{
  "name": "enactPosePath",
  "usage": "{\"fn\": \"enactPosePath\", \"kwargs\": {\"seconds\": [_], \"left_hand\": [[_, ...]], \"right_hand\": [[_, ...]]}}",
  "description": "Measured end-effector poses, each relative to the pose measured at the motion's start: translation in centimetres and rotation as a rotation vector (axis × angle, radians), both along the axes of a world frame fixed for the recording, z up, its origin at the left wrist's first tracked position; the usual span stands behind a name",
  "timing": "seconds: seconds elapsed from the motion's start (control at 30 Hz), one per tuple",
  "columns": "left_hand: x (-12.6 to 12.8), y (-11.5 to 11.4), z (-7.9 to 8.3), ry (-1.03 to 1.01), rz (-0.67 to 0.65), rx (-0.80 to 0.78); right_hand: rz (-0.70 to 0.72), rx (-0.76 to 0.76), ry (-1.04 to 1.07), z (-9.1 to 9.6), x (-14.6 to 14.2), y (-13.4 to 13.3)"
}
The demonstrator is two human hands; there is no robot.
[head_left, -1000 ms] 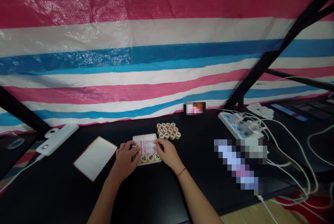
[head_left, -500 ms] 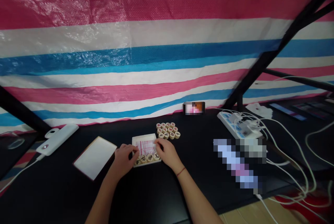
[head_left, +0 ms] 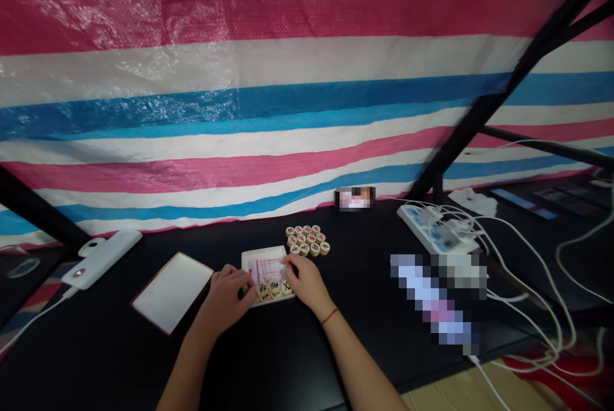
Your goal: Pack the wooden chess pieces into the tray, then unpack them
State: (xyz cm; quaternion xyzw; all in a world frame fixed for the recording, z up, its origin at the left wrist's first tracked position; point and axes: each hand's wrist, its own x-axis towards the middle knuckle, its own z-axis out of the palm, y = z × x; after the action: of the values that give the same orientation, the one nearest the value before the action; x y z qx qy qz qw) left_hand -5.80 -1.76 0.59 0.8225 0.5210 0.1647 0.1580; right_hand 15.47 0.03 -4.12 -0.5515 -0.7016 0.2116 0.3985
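Twelve loose pieces, more boxed

White box sits between left hand and right hand, likely to keep it steady; the left curls beside the boxed pieces, the right bends narrowly at the rim; whether either pinches anything, I cannot tell; the twelve lie beyond the right.

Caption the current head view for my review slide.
Left hand and right hand at a white box of round character-marked pieces, twelve more in rows on the black tabletop.
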Motion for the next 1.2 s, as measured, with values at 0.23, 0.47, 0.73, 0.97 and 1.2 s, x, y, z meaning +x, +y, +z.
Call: {"fn": "enactPosePath", "kwargs": {"seconds": [0.23, 0.47, 0.73, 0.97, 1.2], "left_hand": [[0.0, -0.3, 0.7, -0.07, -0.029, -0.12], [-0.5, 0.1, 0.0, -0.176, 0.007, -0.106], [-0.8, 0.9, -0.5, -0.444, 0.09, 0.117], [0.9, 0.4, -1.4, -0.536, 0.074, 0.12], [1.8, -0.1, -1.7, -0.576, 0.06, 0.025]], "right_hand": [[0.03, -0.001, 0.007, 0.3, 0.2, -0.1], [0.052, -0.01, -0.007, 0.3, 0.3, -0.1], [0.02, 0.008, -0.109, 0.6, -0.6, -0.6], [0.146, 0.284, -0.069, 2.2, -1.8, -2.1], [0.241, 0.363, -0.055, 2.3, -3.0, -2.9]]}}
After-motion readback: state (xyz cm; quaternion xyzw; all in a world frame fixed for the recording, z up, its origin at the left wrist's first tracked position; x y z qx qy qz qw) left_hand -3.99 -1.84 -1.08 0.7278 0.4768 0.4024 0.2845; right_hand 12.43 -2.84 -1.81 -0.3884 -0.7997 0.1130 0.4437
